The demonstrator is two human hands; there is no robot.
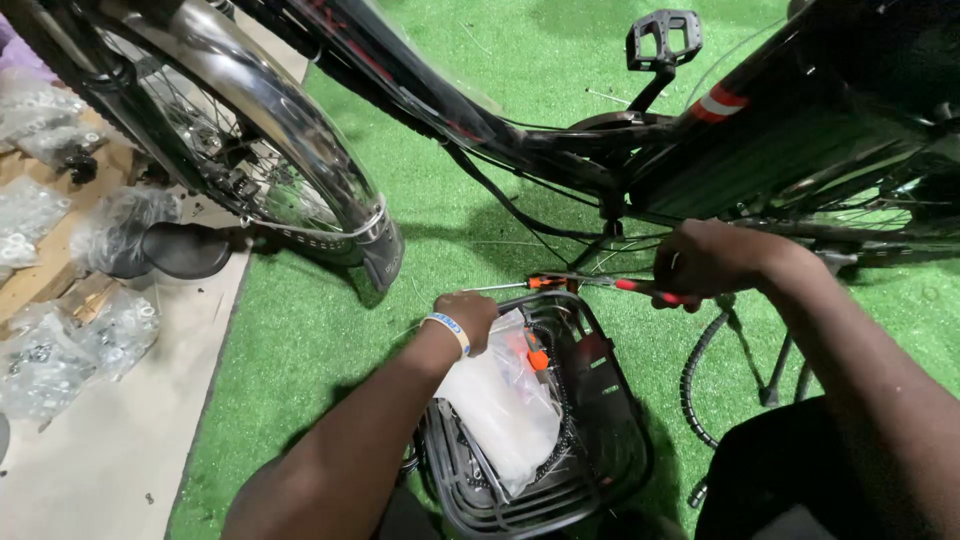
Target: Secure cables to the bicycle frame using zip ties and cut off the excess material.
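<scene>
The person crouches on the green turf mat [330, 330] beside a black bicycle [560, 140], and everything needed sits within arm's reach. The right hand [715, 262] is clenched around the red handle of a screwdriver [590, 284], held level with its shaft pointing toward the front mudguard [290, 120], low by the frame where the cables run, which looks like the spot being worked on. The left hand [468, 318], with a pale wristband, is curled closed over the top of a clear plastic bag [505, 405]; whether it pinches the bag or only rests on it, I cannot tell. That bag lies inside a black wire basket [610, 450] set on the mat right in front of the knees, apparently serving as a tray so small parts don't vanish into the turf; an orange-handled tool [537, 352] sits in it too. Beyond the mat's left edge, more bagged hardware [60, 350] lies spread over cardboard on the bare floor, and a black mirror [185, 250] rests near the front wheel.
</scene>
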